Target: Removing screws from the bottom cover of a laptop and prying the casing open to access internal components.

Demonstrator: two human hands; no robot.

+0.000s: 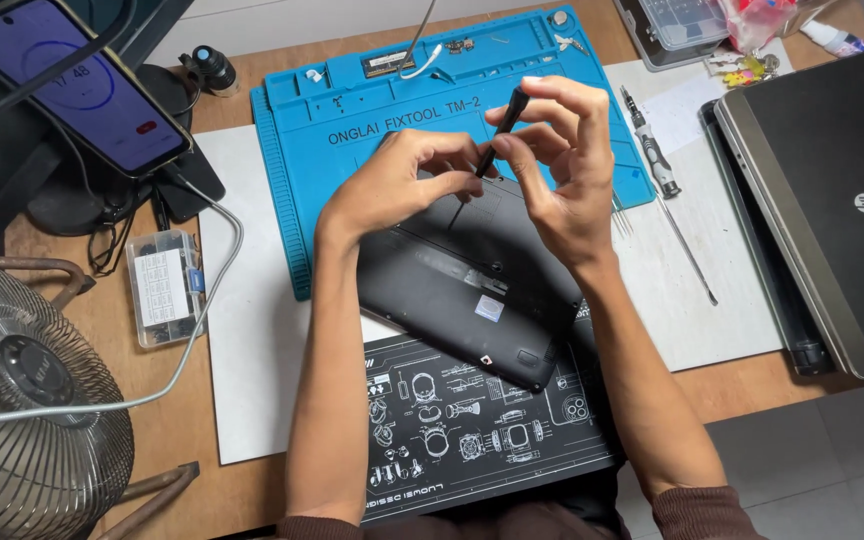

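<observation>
Slippage is the main risk: the slim black screwdriver (500,132) stands tilted over the black plastic laptop base (472,285), which overhangs the blue silicone repair mat (302,160), so a skewed tip could likely strip a screw or scratch the casing. Right hand (562,170) pinches the driver's upper shaft, fingers curled close. Left hand (402,180) has its fingertips pressed together around the lower shaft, just above the base.

Black laptop base (462,290) on blue mat (352,110), black screwdriver (502,125)
</observation>
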